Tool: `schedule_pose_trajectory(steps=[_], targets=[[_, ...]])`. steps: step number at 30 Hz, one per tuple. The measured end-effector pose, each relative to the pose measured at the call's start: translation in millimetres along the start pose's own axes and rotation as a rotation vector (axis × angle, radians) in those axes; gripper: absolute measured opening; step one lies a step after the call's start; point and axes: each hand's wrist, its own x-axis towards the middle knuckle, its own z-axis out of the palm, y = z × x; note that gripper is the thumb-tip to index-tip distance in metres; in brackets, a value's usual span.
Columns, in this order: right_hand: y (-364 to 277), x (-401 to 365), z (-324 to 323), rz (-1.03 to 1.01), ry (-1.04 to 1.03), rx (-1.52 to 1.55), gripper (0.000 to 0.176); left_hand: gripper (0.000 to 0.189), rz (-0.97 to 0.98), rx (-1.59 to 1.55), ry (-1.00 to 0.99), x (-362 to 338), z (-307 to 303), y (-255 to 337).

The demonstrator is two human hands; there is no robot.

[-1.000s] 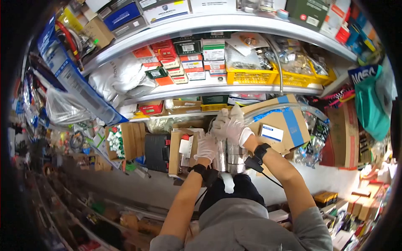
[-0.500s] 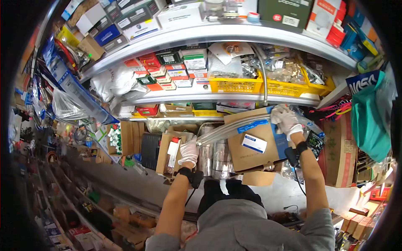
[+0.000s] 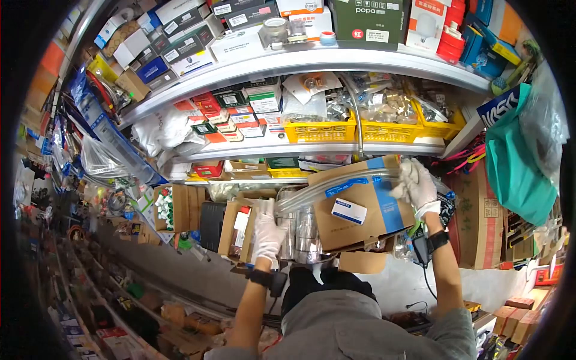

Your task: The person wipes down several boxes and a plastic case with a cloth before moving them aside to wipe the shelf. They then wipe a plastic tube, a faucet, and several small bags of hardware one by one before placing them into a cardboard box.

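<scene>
The clear tube (image 3: pixel 318 191) stretched across the cardboard box (image 3: pixel 360 219). The left hand (image 3: pixel 267 231) gripped it left of the box, and the right hand (image 3: pixel 417 186) (gloved too) was closed around it at the box's right edge.

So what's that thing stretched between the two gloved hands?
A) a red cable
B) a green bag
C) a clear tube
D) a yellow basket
C: the left hand and the right hand each grip the clear tube, which slants up across the front of the cardboard box from the lower hand to the higher one.
</scene>
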Motion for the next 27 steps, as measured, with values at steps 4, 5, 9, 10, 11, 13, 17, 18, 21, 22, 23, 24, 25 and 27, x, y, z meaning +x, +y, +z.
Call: schedule_pose_trajectory(steps=[4,5,9,10,11,13,17,18,21,22,23,24,25,27], targets=[[-118,-9,-33,0.313,-0.365,0.998,0.057,0.074,-0.178,-0.954,-0.275,-27,8,73],[-133,-17,-21,0.327,-0.438,0.970,0.057,0.072,-0.216,-1.268,-0.336,-31,6,94],[-189,-43,0,0.008,-0.624,0.667,0.055,0.060,-0.115,-1.558,-0.424,-48,22,109],[-210,-42,-19,-0.166,-0.573,0.595,0.056,0.053,0.018,-1.248,-0.235,-56,25,108],[-213,-49,-5,-0.302,-0.530,0.494,0.062,0.050,-0.036,-1.173,-0.245,-61,23,98],[-219,-63,4,-0.284,-0.528,0.459,0.064,0.046,-0.141,-1.024,-0.276,-59,-16,105],[-228,-94,11,-0.136,-0.624,0.352,0.084,0.048,-0.102,-0.936,-0.419,-60,-17,74],[-226,-101,12,-0.106,-0.655,0.408,0.091,0.048,0.062,-0.852,-0.364,-57,-11,66],[-220,-131,14,0.091,-0.550,0.648,0.095,0.049,-0.288,-1.423,-0.579,-63,3,67],[-216,-139,15,0.214,-0.564,0.717,0.096,0.049,-0.315,-1.388,-0.687,-55,-6,80],[-212,-144,12,0.337,-0.526,0.845,0.092,0.049,-0.337,-1.346,-0.796,-47,-15,93],[-212,-147,7,0.460,-0.470,0.980,0.088,0.049,-0.354,-1.299,-0.905,-39,-24,106],[-212,-149,2,0.576,-0.397,1.110,0.084,0.051,-0.510,-1.298,-1.029,-31,-38,124],[-159,-181,38,0.784,-0.206,1.503,0.063,0.055,-0.249,-1.428,-1.082,-48,20,109]])
